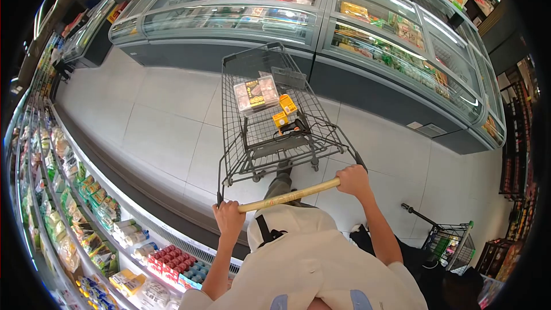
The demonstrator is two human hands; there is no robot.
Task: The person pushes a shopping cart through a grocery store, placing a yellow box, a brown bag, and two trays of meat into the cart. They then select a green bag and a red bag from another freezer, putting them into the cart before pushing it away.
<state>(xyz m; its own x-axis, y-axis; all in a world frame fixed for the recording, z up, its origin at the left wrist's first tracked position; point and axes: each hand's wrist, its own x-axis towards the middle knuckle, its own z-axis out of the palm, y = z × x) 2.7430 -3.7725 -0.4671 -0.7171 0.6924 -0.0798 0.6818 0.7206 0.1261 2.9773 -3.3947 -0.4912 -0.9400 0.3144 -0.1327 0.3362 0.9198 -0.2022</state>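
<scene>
My left hand [228, 218] is closed around the left end of the yellow handle [290, 195] of a shopping cart. At the right end of that bar, my right hand [353, 181] is wrapped round it too. The cart's wire basket [232, 132] stretches out ahead of me. Inside it lies a clear plastic box [244, 100] with a black and gold label, its contents hard to make out. Beside that box are two small yellow-orange packages [280, 119], with a dark item [294, 127] close to them.
Glass-topped freezers [201, 51] full of packaged food run across the front and right. Refrigerated shelves [109, 247] with bagged goods line my left. Pale floor tiles [166, 120] lie between. Behind on the right are a person in dark clothes and another cart [450, 244].
</scene>
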